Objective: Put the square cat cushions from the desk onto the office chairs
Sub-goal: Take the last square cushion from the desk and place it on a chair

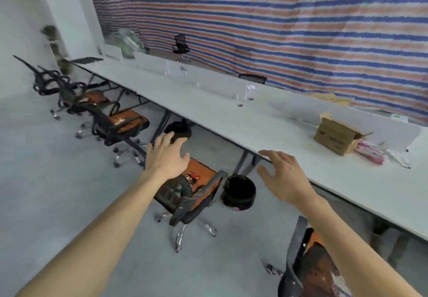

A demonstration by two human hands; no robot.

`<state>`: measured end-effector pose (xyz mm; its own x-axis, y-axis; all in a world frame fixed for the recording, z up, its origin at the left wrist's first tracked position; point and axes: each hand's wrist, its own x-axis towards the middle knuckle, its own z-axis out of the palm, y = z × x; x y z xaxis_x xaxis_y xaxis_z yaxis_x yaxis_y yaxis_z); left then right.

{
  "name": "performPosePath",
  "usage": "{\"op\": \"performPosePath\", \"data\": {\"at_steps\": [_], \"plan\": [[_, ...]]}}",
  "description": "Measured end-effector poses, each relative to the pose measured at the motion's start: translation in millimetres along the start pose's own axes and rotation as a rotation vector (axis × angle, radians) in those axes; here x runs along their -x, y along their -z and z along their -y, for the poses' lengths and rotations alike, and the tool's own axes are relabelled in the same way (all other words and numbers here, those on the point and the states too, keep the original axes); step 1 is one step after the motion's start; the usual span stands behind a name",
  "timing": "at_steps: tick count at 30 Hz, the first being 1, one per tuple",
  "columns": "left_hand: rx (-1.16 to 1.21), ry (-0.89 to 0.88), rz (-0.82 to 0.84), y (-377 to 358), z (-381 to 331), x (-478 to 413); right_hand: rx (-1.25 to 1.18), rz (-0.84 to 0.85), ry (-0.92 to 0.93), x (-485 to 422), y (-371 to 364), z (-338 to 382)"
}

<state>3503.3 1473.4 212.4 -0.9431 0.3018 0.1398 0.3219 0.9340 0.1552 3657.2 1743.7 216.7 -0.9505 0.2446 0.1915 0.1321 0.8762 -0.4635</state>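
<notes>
The orange cat cushion lies on the seat of the office chair below my hands, so I judge this placement done. My left hand and right hand hover apart, fingers spread, holding nothing. Next I need another cushion from the counter; I see none there.

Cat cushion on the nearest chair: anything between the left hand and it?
Nothing visible. The open left hand hovers over the cat cushion, with the chair's backrest nearer the camera.
</notes>
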Motion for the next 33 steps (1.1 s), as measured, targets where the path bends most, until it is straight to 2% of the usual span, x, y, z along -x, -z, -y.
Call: {"op": "performPosePath", "data": {"at_steps": [7, 16, 26, 33], "plan": [[-0.055, 0.253, -0.032, 36.2, 219.2, 10.0, -0.035, 0.104, 0.265, -82.3, -117.6, 178.0], [-0.057, 0.418, -0.052, 62.3, 441.3, 0.9, -0.091, 0.198, 0.37, -160.9, -254.6, 360.0], [-0.018, 0.51, 0.01, 26.5, 589.2, -65.4, -0.075, 0.306, 0.376, -252.3, -376.7, 458.4], [-0.037, 0.555, -0.005, 18.0, 688.8, -192.1, -0.126, 0.281, 0.444, -399.7, -464.9, 533.2]]}}
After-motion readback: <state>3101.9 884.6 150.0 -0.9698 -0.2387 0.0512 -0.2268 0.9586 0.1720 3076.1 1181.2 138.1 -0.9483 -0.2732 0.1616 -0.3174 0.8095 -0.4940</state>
